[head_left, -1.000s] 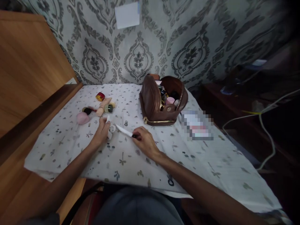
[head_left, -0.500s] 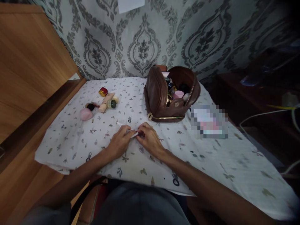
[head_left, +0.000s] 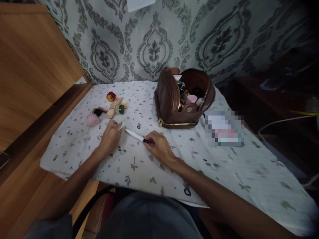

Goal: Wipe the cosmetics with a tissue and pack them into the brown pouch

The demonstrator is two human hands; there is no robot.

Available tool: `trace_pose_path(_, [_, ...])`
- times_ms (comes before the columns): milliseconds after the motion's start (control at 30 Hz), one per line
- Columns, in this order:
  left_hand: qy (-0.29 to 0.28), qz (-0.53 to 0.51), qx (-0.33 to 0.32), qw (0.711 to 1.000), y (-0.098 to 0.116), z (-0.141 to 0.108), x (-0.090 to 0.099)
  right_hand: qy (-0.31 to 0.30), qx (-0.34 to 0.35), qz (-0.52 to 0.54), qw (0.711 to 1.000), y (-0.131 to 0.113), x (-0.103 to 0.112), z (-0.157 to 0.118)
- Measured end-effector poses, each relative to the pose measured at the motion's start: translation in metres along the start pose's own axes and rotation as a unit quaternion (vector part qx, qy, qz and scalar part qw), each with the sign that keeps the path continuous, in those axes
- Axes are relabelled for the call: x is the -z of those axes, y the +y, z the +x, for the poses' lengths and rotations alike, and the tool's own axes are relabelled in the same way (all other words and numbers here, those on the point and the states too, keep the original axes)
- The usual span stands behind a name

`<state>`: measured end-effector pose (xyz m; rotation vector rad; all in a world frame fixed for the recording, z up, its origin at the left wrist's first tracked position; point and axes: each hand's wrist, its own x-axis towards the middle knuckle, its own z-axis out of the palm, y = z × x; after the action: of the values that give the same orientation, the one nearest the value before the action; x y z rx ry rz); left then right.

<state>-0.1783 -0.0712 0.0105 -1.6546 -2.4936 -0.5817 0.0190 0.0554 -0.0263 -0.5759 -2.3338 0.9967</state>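
In my right hand [head_left: 159, 146] is a slim white pen-shaped stick [head_left: 136, 136], pinched at its black end. Its narrow tip points left toward my other hand. My left hand [head_left: 111, 135] closes on a small white cap [head_left: 121, 126], which stands a short gap away from the stick's tip. Both hands are low over the patterned cloth. Beyond the right hand stands a brown cosmetic bag [head_left: 169, 99], unzipped, with a pink-lidded jar [head_left: 191, 99] and other small items inside.
Left of the bag lie a pink sponge [head_left: 93, 119], a red-and-gold jar [head_left: 111, 96], a beige tube [head_left: 111, 113] and a dark-lidded green jar [head_left: 120, 109]. A blurred-out flat object [head_left: 224, 129] rests at the right. A wooden panel [head_left: 32, 49] borders the left side.
My left hand has moved left with the cap, away from the stick. The stick now shows between the hands, its black end in my right hand, which stays nearly in place.
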Motion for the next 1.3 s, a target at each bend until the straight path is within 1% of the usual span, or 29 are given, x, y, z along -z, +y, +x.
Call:
trace_pose_path(67, [0.018, -0.028, -0.004, 0.999, 0.008, -0.001, 0.005, -0.006, 0.008, -0.014, 1.000, 0.000, -0.001, -0.001])
trace_pose_path(133, [0.030, -0.071, -0.032, 0.996, 0.023, -0.006, 0.004, -0.013, 0.019, -0.028, 0.999, -0.001, -0.001, -0.003])
trace_pose_path(200, [0.023, -0.103, -0.087, 0.991, 0.040, -0.013, -0.001, -0.020, 0.029, -0.039, 0.999, -0.002, -0.001, -0.004])
trace_pose_path(267, [-0.001, -0.114, -0.162, 0.980, 0.054, -0.019, -0.010, -0.022, 0.036, -0.049, 0.998, -0.002, 0.000, -0.004])
trace_pose_path(333, [-0.028, -0.107, -0.224, 0.968, 0.062, -0.023, -0.017, -0.026, 0.037, -0.059, 0.997, -0.002, 0.001, -0.004])
trace_pose_path(367, [-0.037, -0.100, -0.239, 0.965, 0.062, -0.024, -0.020, -0.028, 0.034, -0.060, 0.997, -0.003, 0.001, -0.004])
trace_pose_path(400, [-0.039, -0.089, -0.242, 0.965, 0.061, -0.024, -0.021, -0.030, 0.029, -0.058, 0.997, -0.003, 0.001, -0.004])
trace_pose_path(467, [-0.025, -0.062, -0.230, 0.971, 0.051, -0.022, -0.022, -0.031, 0.016, -0.048, 0.998, -0.004, 0.002, -0.004])
trace_pose_path(600, [0.008, -0.026, -0.176, 0.984, 0.019, -0.015, -0.016, -0.043, 0.003, -0.044, 0.998, -0.005, 0.002, -0.003])
trace_pose_path(700, [0.007, -0.024, -0.122, 0.992, -0.003, -0.010, -0.008, -0.053, 0.018, -0.054, 0.997, -0.006, 0.002, -0.004])
trace_pose_path(767, [0.012, -0.020, -0.091, 0.996, -0.009, -0.008, -0.001, -0.054, 0.036, -0.055, 0.996, -0.005, 0.002, -0.004])
trace_pose_path(800, [0.021, -0.020, -0.080, 0.996, -0.008, -0.008, 0.003, -0.053, 0.042, -0.054, 0.996, -0.005, 0.002, -0.004])
trace_pose_path(867, [0.037, -0.032, -0.075, 0.996, 0.002, -0.009, 0.008, -0.053, 0.047, -0.051, 0.996, -0.005, 0.002, -0.005])
trace_pose_path(933, [0.035, -0.063, -0.104, 0.992, 0.020, -0.012, 0.009, -0.051, 0.048, -0.048, 0.996, -0.004, 0.002, -0.005])
trace_pose_path(1033, [-0.024, -0.085, -0.199, 0.976, 0.049, -0.019, 0.003, -0.043, 0.063, -0.040, 0.996, -0.003, 0.000, -0.006])
trace_pose_path(1100, [-0.063, -0.068, -0.243, 0.966, 0.060, -0.022, -0.002, -0.037, 0.076, -0.035, 0.996, -0.002, -0.001, -0.006])
trace_pose_path(1133, [-0.076, -0.058, -0.249, 0.964, 0.061, -0.022, -0.004, -0.034, 0.080, -0.034, 0.996, -0.002, -0.002, -0.007])
trace_pose_path(1200, [-0.086, -0.047, -0.240, 0.966, 0.055, -0.020, -0.005, -0.033, 0.085, -0.035, 0.995, -0.002, -0.002, -0.008])
trace_pose_path(1300, [-0.077, -0.045, -0.206, 0.974, 0.032, -0.015, -0.002, -0.036, 0.085, -0.040, 0.995, -0.003, -0.002, -0.008])
